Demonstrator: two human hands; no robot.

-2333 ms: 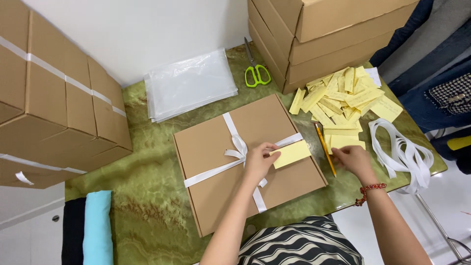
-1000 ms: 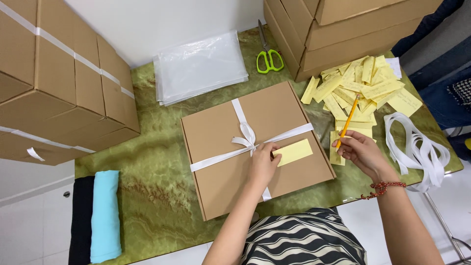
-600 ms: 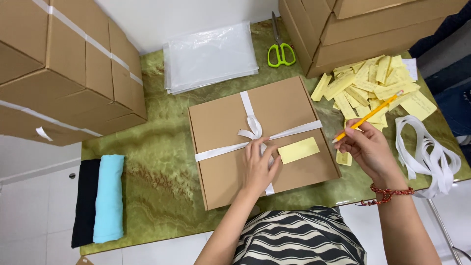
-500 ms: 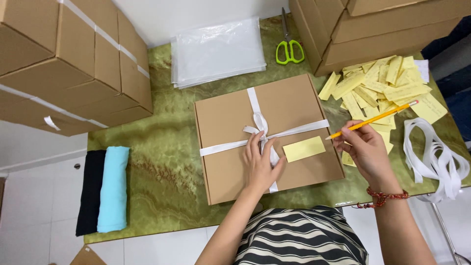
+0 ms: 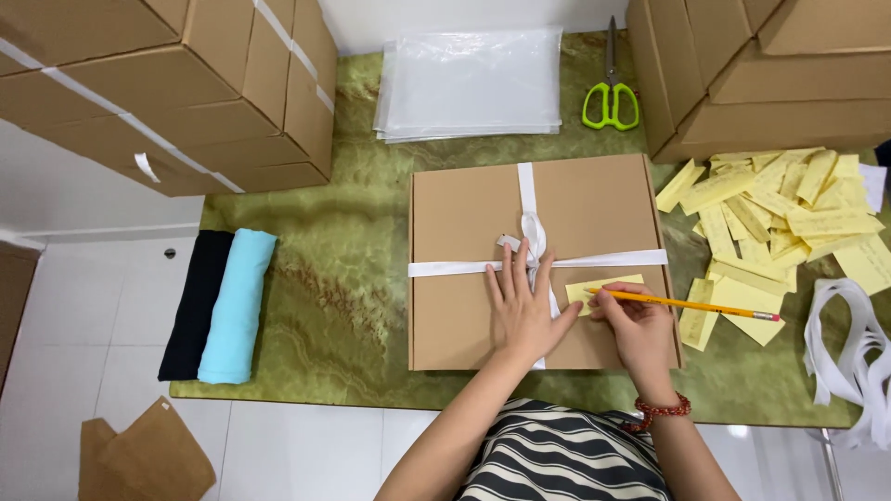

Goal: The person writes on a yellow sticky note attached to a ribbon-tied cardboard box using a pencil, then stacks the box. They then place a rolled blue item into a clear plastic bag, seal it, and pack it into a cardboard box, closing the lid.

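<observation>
A flat brown cardboard box [image 5: 464, 223] tied with a white ribbon [image 5: 529, 199] and bow lies on the green marble table [image 5: 316, 278]. My left hand [image 5: 524, 311] rests flat on the box lid, fingers spread over the ribbon crossing. My right hand [image 5: 636, 325] holds a yellow pencil [image 5: 687, 304] with its tip on a yellow paper slip [image 5: 603, 286] lying on the lid's right side. A red bead bracelet is on the right wrist.
A pile of yellow slips [image 5: 789, 209] and loose white ribbon [image 5: 849, 343] lie at right. Green scissors [image 5: 611, 97] and clear plastic bags [image 5: 473, 83] lie at the back. Stacked cardboard boxes [image 5: 186, 83] flank both sides. Black and blue rolled cloths [image 5: 223, 306] lie at left.
My right hand picked up the pencil from beside the box and brought its tip down onto the yellow slip. My left hand stayed flat on the lid.
</observation>
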